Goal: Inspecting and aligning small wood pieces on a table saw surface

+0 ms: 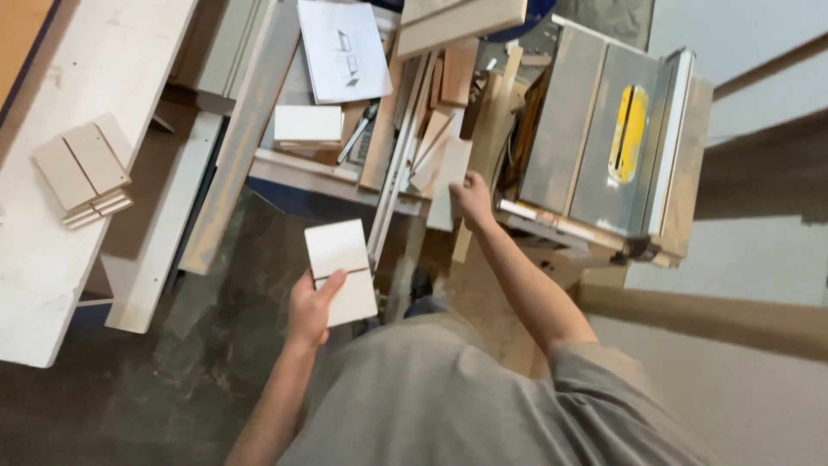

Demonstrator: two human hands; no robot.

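My left hand (310,309) holds two small white rectangular boards (341,267) stacked together, thumb across their face, at waist height above the floor. My right hand (472,198) reaches forward and grips a pale narrow wood piece (448,177) standing among offcuts beside the table saw. Several wooden strips and offcuts (435,112) lean in a pile just beyond that hand.
A table saw (604,129) with a yellow insert stands at the right. A white workbench (52,259) at the left carries a stack of small beige panels (82,168). Long planks (237,147), a white block (308,123) and a paper drawing (341,47) lie ahead.
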